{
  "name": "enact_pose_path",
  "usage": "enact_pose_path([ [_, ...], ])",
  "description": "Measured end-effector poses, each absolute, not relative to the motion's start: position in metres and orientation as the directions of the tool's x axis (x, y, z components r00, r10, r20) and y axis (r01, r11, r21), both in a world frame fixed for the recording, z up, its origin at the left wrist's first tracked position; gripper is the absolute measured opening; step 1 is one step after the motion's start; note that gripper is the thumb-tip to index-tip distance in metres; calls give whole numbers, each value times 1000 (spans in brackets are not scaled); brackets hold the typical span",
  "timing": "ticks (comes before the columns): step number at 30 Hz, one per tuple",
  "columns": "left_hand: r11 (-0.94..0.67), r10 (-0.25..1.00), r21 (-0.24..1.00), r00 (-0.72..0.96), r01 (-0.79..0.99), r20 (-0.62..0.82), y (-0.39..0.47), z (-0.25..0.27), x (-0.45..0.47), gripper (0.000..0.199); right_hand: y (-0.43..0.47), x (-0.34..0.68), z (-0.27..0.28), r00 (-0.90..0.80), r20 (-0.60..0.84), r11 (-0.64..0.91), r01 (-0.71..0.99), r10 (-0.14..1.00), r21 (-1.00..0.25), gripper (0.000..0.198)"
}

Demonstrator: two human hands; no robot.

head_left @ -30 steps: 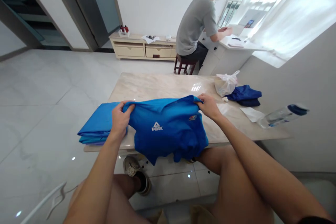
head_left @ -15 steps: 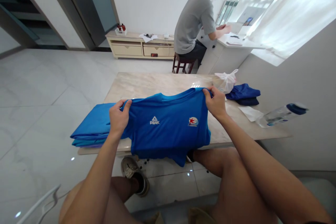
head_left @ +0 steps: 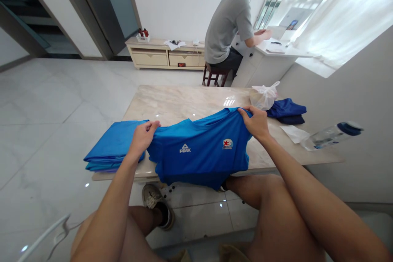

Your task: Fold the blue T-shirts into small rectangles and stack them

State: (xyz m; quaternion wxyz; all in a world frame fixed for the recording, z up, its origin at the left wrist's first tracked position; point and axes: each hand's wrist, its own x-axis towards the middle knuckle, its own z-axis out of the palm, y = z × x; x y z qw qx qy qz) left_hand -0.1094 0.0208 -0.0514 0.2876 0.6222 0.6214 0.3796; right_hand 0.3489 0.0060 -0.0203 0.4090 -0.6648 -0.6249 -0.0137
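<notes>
Spread wider than a second ago, the shirt [head_left: 199,159] hangs over the near edge of the worktop [head_left: 172,100], badge [head_left: 227,144] in full view, front less bunched. The left hand [head_left: 143,137] and right hand [head_left: 256,123] pinch its far corners, each grip closed on cloth; a folded stack [head_left: 113,141] lies left.

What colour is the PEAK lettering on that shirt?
White lettering on the blue shirt, clearest in the head view.

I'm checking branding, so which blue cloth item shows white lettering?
The bright blue fabric shirt held between the left hand and right hand: it reads PEAK. No lettering shows on the folded blue cloth stack or the dark blue cloth bundle.
</notes>
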Motion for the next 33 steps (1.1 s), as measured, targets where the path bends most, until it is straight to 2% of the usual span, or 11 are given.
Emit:
enact_pose_path([
  [4, 65, 931, 691, 206, 720, -303, 13, -56, -104, 67, 7, 352, -21, 210, 457, 79, 841, 864, -536, 41],
  [6, 79, 863, 642, 270, 763, -427, 8, -58, -101, 71, 6, 352, -24, 139, 320, 55, 847, 937, -528, 37],
  [8, 61, 805, 604, 319, 795, -500, 4, -59, -100, 72, 1, 350, -28, -9, 63, 40, 860, 998, -509, 32],
  [10, 18, 747, 578, 373, 816, -550, 3, -60, -102, 68, -4, 348, -33, -182, -220, 55, 873, 958, -484, 26],
  [13, -37, 727, 604, 437, 796, -530, 4, -62, -105, 57, -9, 346, -36, -277, -375, 83, 885, 885, -458, 20],
  [15, -69, 809, 678, 439, 732, -391, 7, -61, -105, 51, -8, 346, -33, -229, -269, 92, 893, 935, -441, 21],
  [18, -150, 974, 785, 225, 601, 14, 12, -54, -103, 48, -4, 346, -23, -43, 128, 96, 892, 991, -441, 28],
  [20, -214, 961, 818, -37, 534, 275, 15, -47, -102, 45, -3, 345, -14, 142, 422, 84, 877, 895, -473, 35],
  [22, -265, 870, 820, -242, 507, 430, 17, -41, -103, 37, -3, 344, -8, 262, 586, 84, 864, 767, -497, 39],
  [27, -266, 811, 809, -332, 524, 482, 18, -35, -101, 20, -4, 342, -5, 289, 627, 77, 869, 724, -490, 39],
  [33, -243, 823, 811, -330, 532, 463, 15, -39, -95, 38, -3, 343, -5, 274, 587, 79, 860, 762, -505, 51],
])
